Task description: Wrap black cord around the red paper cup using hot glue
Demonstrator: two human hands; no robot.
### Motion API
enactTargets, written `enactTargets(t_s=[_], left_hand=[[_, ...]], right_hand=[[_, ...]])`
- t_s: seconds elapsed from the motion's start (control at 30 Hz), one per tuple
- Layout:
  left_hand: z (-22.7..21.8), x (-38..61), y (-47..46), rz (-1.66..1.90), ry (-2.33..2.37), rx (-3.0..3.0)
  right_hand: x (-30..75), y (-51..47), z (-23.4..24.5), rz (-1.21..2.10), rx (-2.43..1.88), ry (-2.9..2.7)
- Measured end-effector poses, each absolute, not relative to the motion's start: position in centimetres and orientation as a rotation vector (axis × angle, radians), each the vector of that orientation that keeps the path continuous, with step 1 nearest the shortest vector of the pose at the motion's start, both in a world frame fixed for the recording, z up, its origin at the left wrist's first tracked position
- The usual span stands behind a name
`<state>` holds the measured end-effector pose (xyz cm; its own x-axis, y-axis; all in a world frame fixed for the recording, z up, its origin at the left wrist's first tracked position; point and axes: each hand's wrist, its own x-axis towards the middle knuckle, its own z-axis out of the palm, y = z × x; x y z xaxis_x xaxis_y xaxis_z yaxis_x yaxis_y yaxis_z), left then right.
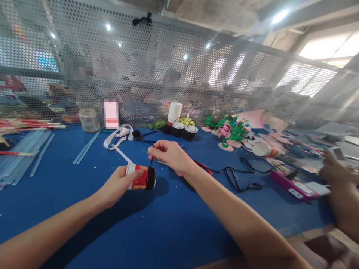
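Observation:
My left hand [116, 183] is closed around a paper cup [140, 182] with a red and gold print, tilted on its side above the table. Black yarn [150, 178] is wrapped around the cup's right end. My right hand [168, 153] pinches a black strand just above that end, between thumb and forefinger. A white strip [123, 155] runs from the cup's left side back to a loose loop on the table. Behind my hands lies a small black ball [136, 134], probably yarn.
Two black-and-white cups with handles [178, 129] and stacked white cups [175, 111] stand at the back. A glass jar [89, 120], clear strips [24, 157], green crafts [237, 132], a black cord [234, 179] and a purple device [293, 186] surround me. At right is another person's hand [338, 172].

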<state>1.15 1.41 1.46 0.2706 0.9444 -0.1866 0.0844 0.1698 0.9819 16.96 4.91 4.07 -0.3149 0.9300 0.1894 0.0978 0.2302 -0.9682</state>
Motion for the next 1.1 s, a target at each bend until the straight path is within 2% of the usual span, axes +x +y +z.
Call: enactTargets(t_s=[0.37,0.63,1.1], left_hand=[[1.7,1.2,1.3,0.83,1.158,1.141],[2.2,1.7,1.2,0.837,1.233,1.067],[1.6,1.7,0.4,0.767,1.11,1.357]], right_hand=[[17.6,5.3,3.8,0.91,-1.053,-1.68],[17.8,5.2,3.7,0.818,-1.034,-1.71],[17.5,5.5,2.8,0.805,-1.097,-1.78]])
